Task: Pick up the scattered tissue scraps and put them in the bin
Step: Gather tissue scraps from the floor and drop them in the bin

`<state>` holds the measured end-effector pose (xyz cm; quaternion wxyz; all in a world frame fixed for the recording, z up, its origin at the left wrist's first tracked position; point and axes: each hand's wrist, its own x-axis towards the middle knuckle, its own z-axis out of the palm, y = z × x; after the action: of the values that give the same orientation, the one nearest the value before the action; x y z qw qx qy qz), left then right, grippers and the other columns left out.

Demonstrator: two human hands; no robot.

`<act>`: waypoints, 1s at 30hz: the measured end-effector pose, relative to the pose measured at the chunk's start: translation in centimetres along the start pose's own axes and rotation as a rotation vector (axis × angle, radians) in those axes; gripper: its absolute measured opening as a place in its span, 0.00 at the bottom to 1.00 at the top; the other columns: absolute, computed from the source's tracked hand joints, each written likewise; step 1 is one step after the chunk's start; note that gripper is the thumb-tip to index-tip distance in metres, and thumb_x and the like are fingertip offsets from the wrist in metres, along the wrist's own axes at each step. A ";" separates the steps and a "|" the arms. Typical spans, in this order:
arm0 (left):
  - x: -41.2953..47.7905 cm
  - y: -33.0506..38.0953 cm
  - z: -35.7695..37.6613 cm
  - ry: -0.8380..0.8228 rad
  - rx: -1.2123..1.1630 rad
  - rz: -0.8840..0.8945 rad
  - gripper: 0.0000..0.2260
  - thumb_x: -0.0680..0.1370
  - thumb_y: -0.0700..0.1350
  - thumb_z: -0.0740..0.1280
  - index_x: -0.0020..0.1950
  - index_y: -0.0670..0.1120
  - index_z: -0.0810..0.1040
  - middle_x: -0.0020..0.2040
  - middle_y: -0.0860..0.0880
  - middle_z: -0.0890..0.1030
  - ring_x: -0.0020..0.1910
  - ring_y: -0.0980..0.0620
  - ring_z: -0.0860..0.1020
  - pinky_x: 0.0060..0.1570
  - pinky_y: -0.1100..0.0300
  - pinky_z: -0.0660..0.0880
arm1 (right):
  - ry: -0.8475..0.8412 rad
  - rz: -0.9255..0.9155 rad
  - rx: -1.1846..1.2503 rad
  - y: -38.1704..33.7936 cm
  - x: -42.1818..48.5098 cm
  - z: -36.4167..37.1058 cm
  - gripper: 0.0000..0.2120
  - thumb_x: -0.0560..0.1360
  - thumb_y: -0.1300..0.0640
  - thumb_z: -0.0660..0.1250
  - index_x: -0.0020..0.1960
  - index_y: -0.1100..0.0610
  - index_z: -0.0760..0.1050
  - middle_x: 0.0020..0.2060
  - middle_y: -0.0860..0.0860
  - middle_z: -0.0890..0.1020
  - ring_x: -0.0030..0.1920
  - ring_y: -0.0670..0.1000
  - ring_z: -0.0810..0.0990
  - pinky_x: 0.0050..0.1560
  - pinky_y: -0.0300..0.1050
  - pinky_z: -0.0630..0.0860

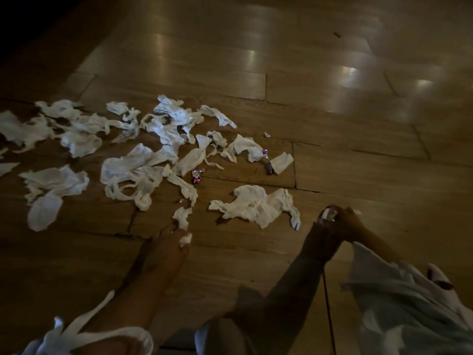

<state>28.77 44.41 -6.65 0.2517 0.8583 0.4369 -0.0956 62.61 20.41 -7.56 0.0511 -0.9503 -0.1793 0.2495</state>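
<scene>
Down on the dim wooden floor (pixel 332 155), the tissue scraps (pixel 138 170) lie scattered in a loose band from the left edge to about the middle, torn, twisted and overlapping one another. A larger crumpled scrap (pixel 256 206) sits apart from the rest, nearer the person, between the two hands.

The left hand (pixel 163 249) reaches forward and down with its fingers stretched toward the floor. Its fingertips touch the lower end of a narrow strip (pixel 182 217), and a tiny white bit (pixel 185 239) sits right at the fingers. Whether either piece is actually pinched cannot be told in this light. The right hand (pixel 330 226) is raised just right of the crumpled scrap, fingers curled round a white wad (pixel 329 213) that shows between them.

Among the tissue lies a pink foil wrapper (pixel 196 176) with pale print on it, too blurred to read. A second pink wrapper (pixel 265 152) lies farther right, touching the edge of a scrap, and its markings are equally illegible.

A white sleeve (pixel 102 336) covers the left arm at the bottom edge. Pale fabric (pixel 399 303) fills the lower right corner, and it is unclear whether that is clothing or a bag.
</scene>
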 end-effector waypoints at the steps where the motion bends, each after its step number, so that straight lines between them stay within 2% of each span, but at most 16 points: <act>1: -0.2 0.1 -0.1 -0.003 0.000 -0.001 0.16 0.79 0.50 0.61 0.66 0.52 0.71 0.71 0.48 0.67 0.67 0.48 0.68 0.66 0.52 0.68 | 0.039 -0.069 0.015 -0.3 -0.5 0.0 0.28 0.71 0.51 0.71 0.68 0.59 0.68 0.63 0.63 0.73 0.64 0.64 0.71 0.62 0.55 0.69; 3: -0.4 0.3 -0.3 -0.006 0.013 -0.008 0.15 0.78 0.49 0.62 0.65 0.52 0.72 0.68 0.49 0.68 0.65 0.49 0.68 0.65 0.54 0.69 | 0.164 -0.137 0.068 -1.2 -1.4 1.0 0.22 0.71 0.59 0.71 0.63 0.64 0.73 0.57 0.63 0.78 0.59 0.64 0.74 0.58 0.52 0.70; 6: -0.7 0.5 -0.1 0.009 0.034 -0.001 0.14 0.78 0.47 0.63 0.64 0.52 0.72 0.67 0.49 0.68 0.63 0.50 0.69 0.61 0.59 0.69 | 0.276 -0.188 0.074 -4.0 -3.4 2.1 0.16 0.72 0.65 0.68 0.59 0.67 0.76 0.55 0.65 0.78 0.56 0.64 0.76 0.57 0.46 0.68; 9: -0.9 0.3 0.8 0.016 -0.084 -0.055 0.11 0.78 0.46 0.63 0.60 0.52 0.74 0.62 0.49 0.73 0.50 0.55 0.70 0.46 0.63 0.68 | 0.251 -0.266 0.235 -6.6 -5.4 2.8 0.09 0.73 0.68 0.66 0.51 0.69 0.79 0.49 0.65 0.81 0.51 0.64 0.78 0.47 0.32 0.67; 11: -1.1 0.0 1.4 0.018 -0.171 -0.118 0.08 0.78 0.46 0.63 0.57 0.53 0.76 0.59 0.49 0.75 0.45 0.56 0.68 0.37 0.66 0.64 | 0.171 -0.258 0.347 -7.9 -6.7 3.8 0.12 0.73 0.63 0.67 0.56 0.62 0.77 0.53 0.59 0.80 0.52 0.57 0.78 0.51 0.36 0.69; 12: -1.3 -0.2 1.6 0.002 -0.174 -0.128 0.08 0.78 0.46 0.63 0.56 0.53 0.76 0.58 0.49 0.76 0.45 0.56 0.70 0.36 0.66 0.64 | 0.153 -0.288 0.359 -8.5 -7.5 4.3 0.13 0.73 0.62 0.68 0.57 0.59 0.77 0.53 0.56 0.80 0.51 0.52 0.76 0.52 0.40 0.70; 14: -1.5 -0.5 1.8 -0.012 -0.177 -0.128 0.06 0.78 0.46 0.63 0.53 0.54 0.76 0.59 0.49 0.76 0.46 0.53 0.73 0.38 0.64 0.67 | 0.160 -0.365 0.357 -8.8 -8.3 5.6 0.13 0.73 0.63 0.68 0.57 0.58 0.77 0.53 0.54 0.79 0.50 0.46 0.73 0.51 0.39 0.69; 16: -2.0 -0.7 1.5 -0.034 -0.163 -0.113 0.07 0.77 0.45 0.64 0.54 0.53 0.76 0.59 0.48 0.75 0.49 0.51 0.75 0.42 0.61 0.71 | 0.235 -0.337 0.394 -8.8 -8.7 5.5 0.12 0.73 0.62 0.68 0.57 0.59 0.76 0.51 0.54 0.79 0.49 0.47 0.74 0.50 0.40 0.70; 18: -2.2 -1.1 1.3 -0.034 -0.173 -0.112 0.07 0.77 0.45 0.64 0.54 0.52 0.76 0.59 0.48 0.75 0.51 0.49 0.76 0.50 0.55 0.75 | 0.334 -0.212 0.485 -7.8 -8.1 4.5 0.10 0.73 0.59 0.69 0.54 0.59 0.77 0.47 0.53 0.79 0.48 0.50 0.76 0.51 0.45 0.73; 21: -2.6 -1.2 0.8 -0.006 -0.232 -0.134 0.04 0.76 0.45 0.65 0.50 0.53 0.76 0.55 0.48 0.77 0.48 0.50 0.77 0.48 0.53 0.77 | 0.350 0.044 0.608 -5.2 -5.5 2.1 0.13 0.70 0.54 0.70 0.54 0.55 0.78 0.49 0.53 0.81 0.52 0.55 0.79 0.56 0.51 0.76; 23: -2.7 -1.2 0.7 0.020 -0.260 -0.122 0.04 0.76 0.45 0.67 0.49 0.53 0.76 0.54 0.49 0.78 0.48 0.50 0.77 0.45 0.55 0.77 | 0.260 0.128 0.389 -3.1 -3.6 1.6 0.14 0.70 0.54 0.68 0.56 0.54 0.78 0.56 0.57 0.79 0.60 0.60 0.75 0.63 0.56 0.70; 25: -2.7 -0.7 0.3 0.046 -0.265 -0.094 0.03 0.76 0.46 0.66 0.48 0.53 0.76 0.54 0.49 0.78 0.48 0.51 0.77 0.45 0.55 0.76 | 0.218 0.081 0.188 -2.2 -2.8 1.6 0.14 0.73 0.55 0.66 0.56 0.59 0.79 0.58 0.59 0.78 0.66 0.60 0.70 0.68 0.53 0.61; 26: -2.6 -0.4 0.1 0.061 -0.272 -0.074 0.03 0.76 0.46 0.66 0.47 0.54 0.76 0.54 0.49 0.78 0.49 0.51 0.77 0.46 0.55 0.76 | 0.205 0.018 0.171 -2.2 -2.9 1.6 0.14 0.74 0.55 0.64 0.55 0.62 0.79 0.56 0.60 0.80 0.64 0.61 0.71 0.65 0.51 0.63; 27: -2.4 -0.1 -0.1 0.064 -0.270 -0.059 0.03 0.77 0.46 0.65 0.46 0.55 0.75 0.54 0.49 0.78 0.49 0.51 0.77 0.47 0.54 0.77 | 0.176 -0.013 0.216 -2.4 -3.1 1.4 0.15 0.74 0.56 0.63 0.55 0.65 0.78 0.54 0.62 0.80 0.61 0.61 0.75 0.57 0.48 0.69; 29: -2.1 0.5 -0.3 0.062 -0.258 -0.039 0.04 0.77 0.46 0.65 0.47 0.56 0.74 0.54 0.50 0.78 0.49 0.52 0.76 0.47 0.56 0.76 | 0.130 0.006 0.258 -2.7 -3.5 1.3 0.12 0.74 0.61 0.64 0.56 0.65 0.76 0.52 0.61 0.80 0.56 0.61 0.77 0.42 0.40 0.70; 30: -1.8 0.9 -0.4 0.068 -0.265 -0.033 0.04 0.77 0.46 0.65 0.48 0.55 0.75 0.55 0.49 0.77 0.49 0.53 0.76 0.45 0.59 0.74 | 0.146 0.001 0.268 -2.9 -3.6 1.5 0.12 0.73 0.63 0.66 0.56 0.64 0.76 0.52 0.60 0.80 0.55 0.61 0.77 0.43 0.40 0.69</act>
<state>28.36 42.86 -5.31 0.3462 0.8129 0.4682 -0.0122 58.07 21.76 -6.68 0.1903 -0.9506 -0.1398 0.2016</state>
